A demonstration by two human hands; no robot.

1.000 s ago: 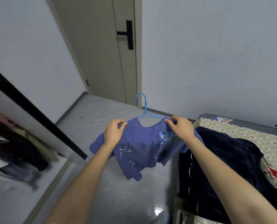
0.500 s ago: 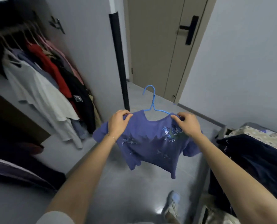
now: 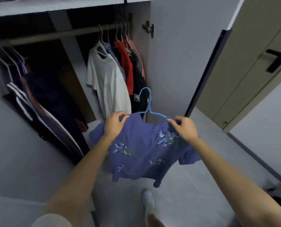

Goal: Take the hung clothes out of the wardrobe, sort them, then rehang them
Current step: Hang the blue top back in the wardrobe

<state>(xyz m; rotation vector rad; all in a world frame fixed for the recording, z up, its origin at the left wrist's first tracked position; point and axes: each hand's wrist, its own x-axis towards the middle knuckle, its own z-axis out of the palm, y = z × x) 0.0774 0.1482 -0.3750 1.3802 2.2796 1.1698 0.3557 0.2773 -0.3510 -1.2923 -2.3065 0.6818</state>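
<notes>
At centre frame you have a violet-blue top [image 3: 141,154] sprigged with white and pale-blue leaf motifs, on a bright blue hanger [image 3: 150,101]. At upper centre you see a white T-shirt [image 3: 108,82], a red garment [image 3: 126,63] and a pink garment [image 3: 140,63]; at left, a dark garment with white stripes [image 3: 21,99]. The door [image 3: 251,46] at upper right is beige with a black handle [image 3: 277,58].

Beige panelled room door [image 3: 244,76] standing at the right, long black lever handle [image 3: 277,58] on it, pale grey wall [image 3: 267,122] beside it, dark skirting strip [image 3: 254,154] along the wall's foot, glossy grey floor [image 3: 193,185], white shoe [image 3: 148,202] near the bottom edge.
</notes>
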